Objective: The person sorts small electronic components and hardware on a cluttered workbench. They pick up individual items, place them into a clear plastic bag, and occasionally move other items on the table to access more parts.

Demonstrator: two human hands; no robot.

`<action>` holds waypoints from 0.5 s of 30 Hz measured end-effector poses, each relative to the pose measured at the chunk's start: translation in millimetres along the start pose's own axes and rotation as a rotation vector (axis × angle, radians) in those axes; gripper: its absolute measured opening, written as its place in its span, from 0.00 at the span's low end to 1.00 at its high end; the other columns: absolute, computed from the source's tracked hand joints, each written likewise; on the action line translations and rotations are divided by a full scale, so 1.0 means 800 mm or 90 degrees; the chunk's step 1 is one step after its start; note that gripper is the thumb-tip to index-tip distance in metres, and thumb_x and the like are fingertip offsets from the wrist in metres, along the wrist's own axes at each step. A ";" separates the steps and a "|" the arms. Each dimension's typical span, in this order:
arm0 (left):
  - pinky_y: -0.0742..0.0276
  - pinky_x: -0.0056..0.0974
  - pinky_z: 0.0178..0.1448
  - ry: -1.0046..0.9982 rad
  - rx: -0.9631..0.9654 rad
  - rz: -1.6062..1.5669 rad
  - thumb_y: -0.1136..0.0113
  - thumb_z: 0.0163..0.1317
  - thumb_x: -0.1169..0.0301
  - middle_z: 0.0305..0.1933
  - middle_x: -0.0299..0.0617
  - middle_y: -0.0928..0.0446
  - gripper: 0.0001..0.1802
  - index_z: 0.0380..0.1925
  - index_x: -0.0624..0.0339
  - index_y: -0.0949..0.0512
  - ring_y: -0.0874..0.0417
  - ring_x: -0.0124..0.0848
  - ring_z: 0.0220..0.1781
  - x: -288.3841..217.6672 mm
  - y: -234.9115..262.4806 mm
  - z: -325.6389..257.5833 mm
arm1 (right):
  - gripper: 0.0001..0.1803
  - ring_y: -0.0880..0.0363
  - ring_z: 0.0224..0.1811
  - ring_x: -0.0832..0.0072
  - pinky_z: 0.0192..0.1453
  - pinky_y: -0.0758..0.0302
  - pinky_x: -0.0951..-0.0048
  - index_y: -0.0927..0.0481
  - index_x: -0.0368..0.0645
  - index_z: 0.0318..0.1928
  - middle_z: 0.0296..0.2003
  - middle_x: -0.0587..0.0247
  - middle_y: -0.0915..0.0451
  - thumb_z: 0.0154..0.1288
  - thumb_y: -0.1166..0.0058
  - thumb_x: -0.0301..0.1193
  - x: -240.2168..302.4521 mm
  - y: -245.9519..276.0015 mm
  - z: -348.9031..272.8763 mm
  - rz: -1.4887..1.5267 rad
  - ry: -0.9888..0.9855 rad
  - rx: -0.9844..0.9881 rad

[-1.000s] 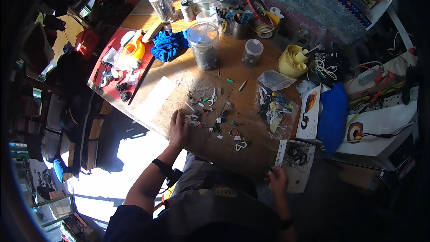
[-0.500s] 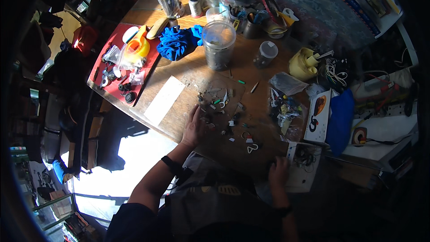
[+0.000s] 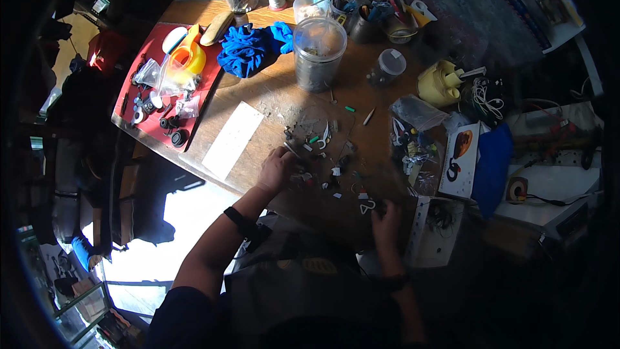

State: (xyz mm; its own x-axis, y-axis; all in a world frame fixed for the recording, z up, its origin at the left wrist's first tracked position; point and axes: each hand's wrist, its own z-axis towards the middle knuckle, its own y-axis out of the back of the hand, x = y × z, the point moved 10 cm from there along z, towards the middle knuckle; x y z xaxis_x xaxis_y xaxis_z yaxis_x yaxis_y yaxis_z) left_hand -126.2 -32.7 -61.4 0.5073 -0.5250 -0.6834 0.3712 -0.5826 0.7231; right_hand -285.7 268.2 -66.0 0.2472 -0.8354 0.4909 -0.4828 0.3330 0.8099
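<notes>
Over the left side of a spread of small parts [image 3: 336, 171] on the brown table, my left hand [image 3: 276, 169] has its fingers bent together, with a thin pale piece [image 3: 292, 149] at the fingertips. My right hand [image 3: 386, 221] is closed near the table's front edge, and a small dark thing at its fingertips is too dim to name. Just left of its fingers lies a white bent hook-like piece [image 3: 367, 207]. Among the parts are white-handled small pliers or cutters [image 3: 324, 137] and a green cylinder [image 3: 314, 139].
An open white box [image 3: 431, 232] with wires stands right of my right hand, and plastic bags of parts [image 3: 413, 148] lie beyond. A lidded clear tub [image 3: 318, 58], blue cloth [image 3: 244, 53] and white strip [image 3: 233, 141] lie farther back. The red mat [image 3: 150, 45] at left holds pieces.
My right hand has moved left and away from me, from the white box to beside the hook-like piece. My left hand's stretched fingers have bent in over the parts. The view has shifted slightly.
</notes>
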 end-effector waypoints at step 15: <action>0.28 0.46 0.48 0.057 0.149 0.157 0.46 0.52 0.68 0.41 0.51 0.26 0.09 0.31 0.62 0.26 0.25 0.48 0.47 -0.007 -0.020 0.017 | 0.17 0.26 0.40 0.63 0.42 0.27 0.67 0.27 0.42 0.45 0.41 0.54 0.30 0.52 0.42 0.25 0.057 -0.024 -0.007 0.107 0.127 -0.016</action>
State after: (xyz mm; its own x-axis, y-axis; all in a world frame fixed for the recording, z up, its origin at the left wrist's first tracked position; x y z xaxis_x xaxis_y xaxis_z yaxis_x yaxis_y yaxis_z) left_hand -145.8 -28.8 -70.8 0.6290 -0.6172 -0.4728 0.0458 -0.5777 0.8150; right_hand -260.6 225.8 -57.4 0.3266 -0.6656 0.6710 -0.5109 0.4730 0.7179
